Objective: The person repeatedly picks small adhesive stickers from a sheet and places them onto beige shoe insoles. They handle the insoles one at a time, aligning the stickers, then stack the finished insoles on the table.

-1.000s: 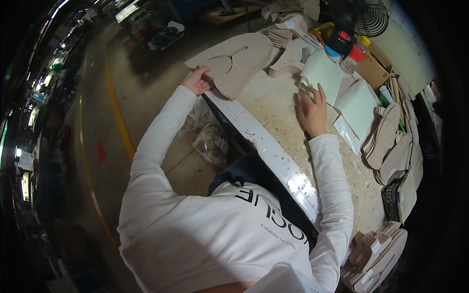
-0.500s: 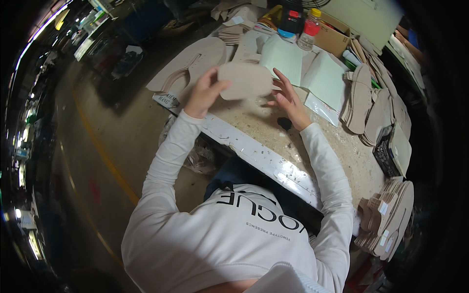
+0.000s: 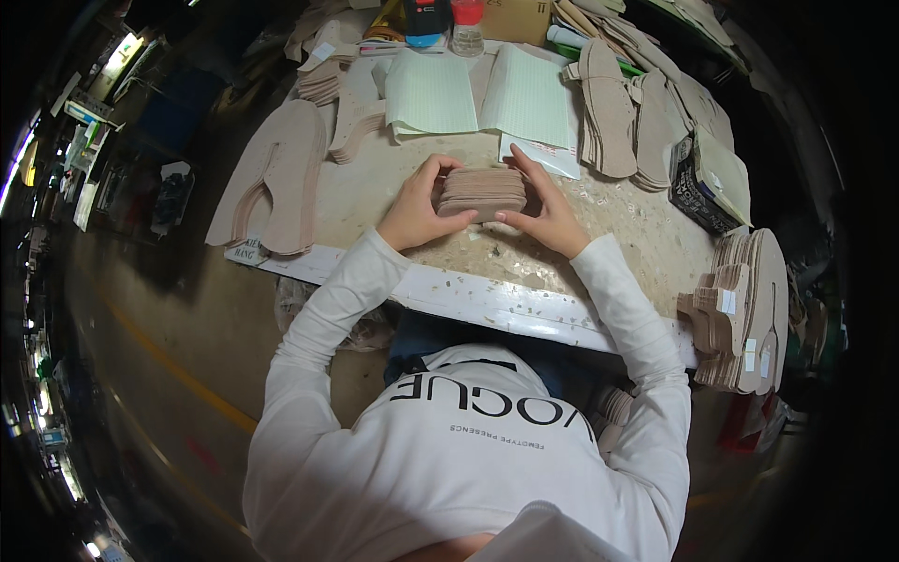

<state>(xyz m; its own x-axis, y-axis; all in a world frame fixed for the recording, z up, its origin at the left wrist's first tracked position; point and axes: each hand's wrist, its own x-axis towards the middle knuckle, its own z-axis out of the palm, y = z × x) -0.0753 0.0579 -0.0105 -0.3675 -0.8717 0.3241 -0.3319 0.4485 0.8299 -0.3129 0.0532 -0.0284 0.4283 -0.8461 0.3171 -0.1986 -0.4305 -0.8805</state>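
A stack of beige, rounded flat pieces (image 3: pixel 481 192), like cut shoe parts, stands with its layered edges toward me, just above or on the worktable (image 3: pixel 449 258); I cannot tell which. Around its left end my left hand (image 3: pixel 420 208) is closed, thumb on the near side and fingers behind. At the opposite end my right hand (image 3: pixel 551 214) has its thumb against the near corner and its forefinger reaching over the far side. The pieces' broad faces are mostly hidden.
An open lined notebook (image 3: pixel 433 92) lies beyond my hands. Sole-shaped beige stacks (image 3: pixel 304 173) stand at the left, with more bundles (image 3: pixel 607 117) at the right. A black box (image 3: pixel 702 187) and another stack (image 3: pixel 749 309) sit along the right edge. A bottle (image 3: pixel 467 33) stands at the back.
The stack has turned from broad face up to layered edge showing. My right hand has come from apart onto its right end. My view has swung round toward the table.
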